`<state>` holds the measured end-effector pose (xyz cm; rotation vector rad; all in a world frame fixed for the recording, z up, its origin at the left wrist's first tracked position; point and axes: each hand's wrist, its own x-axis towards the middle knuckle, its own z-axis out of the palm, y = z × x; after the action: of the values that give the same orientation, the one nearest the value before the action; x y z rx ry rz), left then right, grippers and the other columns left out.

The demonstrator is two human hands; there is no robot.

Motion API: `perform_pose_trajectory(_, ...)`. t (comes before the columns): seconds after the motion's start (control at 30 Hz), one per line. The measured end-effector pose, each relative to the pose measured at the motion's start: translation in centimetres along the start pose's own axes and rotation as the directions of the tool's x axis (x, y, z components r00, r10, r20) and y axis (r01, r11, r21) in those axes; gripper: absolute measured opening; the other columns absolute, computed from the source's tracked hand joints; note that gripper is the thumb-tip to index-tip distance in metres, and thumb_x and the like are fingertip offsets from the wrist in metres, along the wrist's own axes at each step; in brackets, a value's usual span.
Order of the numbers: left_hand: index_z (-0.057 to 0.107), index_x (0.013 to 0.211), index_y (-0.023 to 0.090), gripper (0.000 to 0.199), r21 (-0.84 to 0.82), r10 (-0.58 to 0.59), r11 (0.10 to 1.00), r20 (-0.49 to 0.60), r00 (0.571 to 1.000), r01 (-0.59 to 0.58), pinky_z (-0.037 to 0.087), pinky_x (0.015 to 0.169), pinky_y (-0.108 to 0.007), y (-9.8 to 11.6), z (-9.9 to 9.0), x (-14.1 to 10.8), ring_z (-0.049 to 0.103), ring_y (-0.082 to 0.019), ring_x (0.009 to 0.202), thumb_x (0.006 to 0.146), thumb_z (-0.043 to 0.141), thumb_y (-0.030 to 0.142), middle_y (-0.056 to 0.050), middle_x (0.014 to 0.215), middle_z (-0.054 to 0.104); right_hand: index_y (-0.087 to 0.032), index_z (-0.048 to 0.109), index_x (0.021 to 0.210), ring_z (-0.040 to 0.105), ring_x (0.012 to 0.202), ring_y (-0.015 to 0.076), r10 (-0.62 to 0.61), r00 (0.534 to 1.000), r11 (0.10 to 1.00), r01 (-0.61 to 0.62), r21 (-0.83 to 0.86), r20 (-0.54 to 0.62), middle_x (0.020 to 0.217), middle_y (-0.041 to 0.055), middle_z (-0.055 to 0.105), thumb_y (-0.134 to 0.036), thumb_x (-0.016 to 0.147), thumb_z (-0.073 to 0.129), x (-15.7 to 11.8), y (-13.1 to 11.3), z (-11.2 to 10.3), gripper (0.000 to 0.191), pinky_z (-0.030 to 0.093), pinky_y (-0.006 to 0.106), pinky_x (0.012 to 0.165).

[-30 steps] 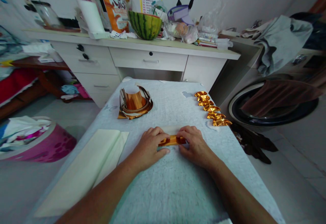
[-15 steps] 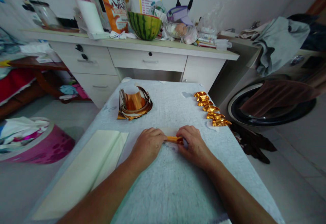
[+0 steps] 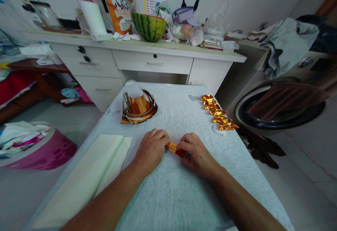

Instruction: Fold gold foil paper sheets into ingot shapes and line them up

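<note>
The narrow, shiny gold foil strip has swung aslant. Left hand and right hand pinch its ends over the pale-blue, cloth-covered table; uneven pull could crease or tear it.

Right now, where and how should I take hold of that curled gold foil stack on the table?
Probably pinch the curled gold foil stack by its raised left edge, your left hand coming from the left and slightly above. The layers stand up off the table there, while the near edge lies low and flared.
</note>
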<state>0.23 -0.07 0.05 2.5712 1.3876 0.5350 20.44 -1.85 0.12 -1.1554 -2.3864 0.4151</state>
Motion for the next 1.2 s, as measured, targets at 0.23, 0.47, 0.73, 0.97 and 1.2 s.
perform_pose_trajectory(0.23,0.061,0.085,0.021,0.028,-0.055,-0.018,0.998,0.092,0.996,0.023,0.037,0.08,-0.037,0.4,-0.9,-0.5,0.05,-0.022,0.092,0.068,0.048,0.003,-0.004,0.091,0.059,-0.021,0.064,0.087,0.048,0.085,0.019,-0.01,0.996,1.0,0.009,0.019,0.085,0.085,0.0029,0.057,-0.006,0.075,0.059,0.0,0.1,-0.1,0.02,0.035,0.032,0.077)
perform_pose_trajectory(0.47,0.063,0.082,0.02,0.023,-0.345,0.022,0.938,0.148,0.989,0.031,0.042,0.083,-0.031,1.3,-1.0,-0.7,0.054,-0.018,0.091,0.067,0.052,0.005,-0.001,0.088,0.06,-0.021,0.064,0.088,0.05,0.086,0.0194,-0.011,0.996,0.997,0.005,0.074,0.085,0.084,0.0025,0.06,-0.008,0.075,0.06,-0.1,0.1,-0.3,0.018,0.035,0.033,0.078)
perform_pose_trajectory(0.73,0.065,0.079,0.021,0.006,-0.36,-0.011,0.93,0.169,0.986,0.072,0.044,0.08,-0.031,0.9,-0.4,-0.5,0.056,-0.018,0.087,0.08,0.059,0.019,-0.001,0.086,0.06,-0.019,0.058,0.078,0.05,0.086,0.0182,0.031,0.998,0.984,-0.041,0.172,0.063,0.085,0.0017,0.057,-0.01,0.078,0.061,0.0,0.1,-0.9,0.01,0.036,0.034,0.08)
perform_pose_trajectory(0.97,0.065,0.076,0.02,0.011,-0.329,-0.045,0.939,0.161,0.986,0.096,0.044,0.077,-0.029,1.2,-0.5,-0.3,0.056,-0.017,0.084,0.083,0.057,0.019,-0.002,0.083,0.06,-0.019,0.061,0.079,0.049,0.09,0.019,0.117,0.993,0.979,-0.119,0.168,0.019,0.09,0.0037,0.055,-0.015,0.083,0.062,-0.1,0.4,-0.5,0.006,0.038,0.035,0.082)
perform_pose_trajectory(1.2,0.064,0.076,0.019,0.019,-0.302,-0.059,0.948,0.149,0.987,0.103,0.044,0.075,-0.029,1.6,-0.4,-0.2,0.055,-0.017,0.082,0.088,0.05,0.024,-0.002,0.082,0.058,-0.018,0.061,0.078,0.048,0.088,0.0188,0.147,0.989,0.977,-0.15,0.153,0.033,0.089,0.0041,0.056,-0.015,0.087,0.057,0.1,0.2,-0.5,0.011,0.038,0.036,0.082)
